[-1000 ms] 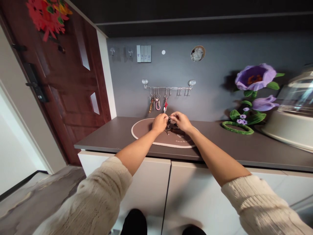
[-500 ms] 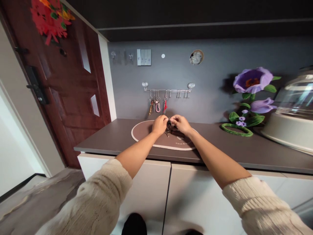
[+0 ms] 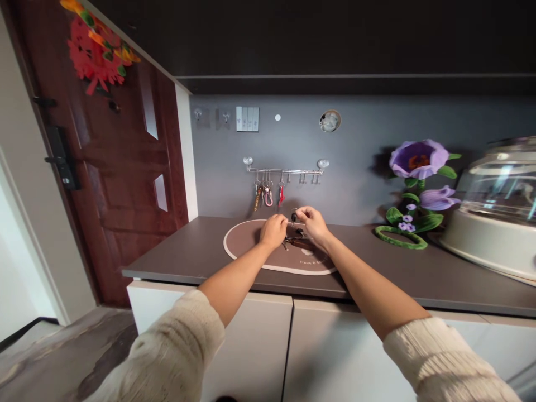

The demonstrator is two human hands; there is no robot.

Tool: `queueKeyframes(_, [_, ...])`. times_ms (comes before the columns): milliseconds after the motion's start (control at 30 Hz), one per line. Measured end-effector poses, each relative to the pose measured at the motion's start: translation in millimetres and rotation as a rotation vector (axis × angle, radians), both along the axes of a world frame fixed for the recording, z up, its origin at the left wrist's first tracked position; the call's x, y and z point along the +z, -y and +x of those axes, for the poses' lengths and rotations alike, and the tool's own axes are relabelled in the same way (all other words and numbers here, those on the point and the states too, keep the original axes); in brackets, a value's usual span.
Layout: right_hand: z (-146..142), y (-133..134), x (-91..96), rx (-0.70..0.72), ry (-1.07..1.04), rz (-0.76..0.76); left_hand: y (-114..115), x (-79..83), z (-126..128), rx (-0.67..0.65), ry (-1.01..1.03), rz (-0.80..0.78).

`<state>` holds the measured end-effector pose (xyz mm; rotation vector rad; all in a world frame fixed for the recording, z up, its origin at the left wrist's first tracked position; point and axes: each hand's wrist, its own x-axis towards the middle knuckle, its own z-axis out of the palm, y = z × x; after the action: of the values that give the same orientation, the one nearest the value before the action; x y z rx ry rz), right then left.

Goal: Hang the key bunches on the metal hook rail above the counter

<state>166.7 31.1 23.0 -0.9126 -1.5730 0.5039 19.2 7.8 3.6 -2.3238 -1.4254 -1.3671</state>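
Observation:
Both my hands meet over a brown oval mat [image 3: 245, 245] on a grey counter. My left hand [image 3: 273, 231] is closed, its fingertips pinching a bunch of keys [image 3: 293, 230]. My right hand [image 3: 313, 223] is also closed, pinching the top of the same bunch, with a dark key head showing just above its fingers. Part of the bunch hangs down onto the mat between the hands. Most of the keys are hidden by my fingers.
A metal hook rail [image 3: 287, 170] on the grey wall holds several key sets [image 3: 268, 195]. Purple fabric flowers [image 3: 416, 184] and a domed appliance [image 3: 498, 218] stand at the right. A dark wooden door [image 3: 109, 162] is at the left. White cabinet doors [image 3: 259, 346] sit below the counter [image 3: 419, 268].
The head camera has tilted, so the scene sits lower in view. My right hand has risen slightly with the keys; both hands stay pinched on the bunch.

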Motion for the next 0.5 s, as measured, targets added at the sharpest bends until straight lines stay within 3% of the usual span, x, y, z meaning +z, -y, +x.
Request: queueKeyframes(500, [-9.4, -27.5, 54.2, 0.007, -0.211, -0.093, -3.7, -3.0, 1.0, 0.029, 0.025, -0.01])
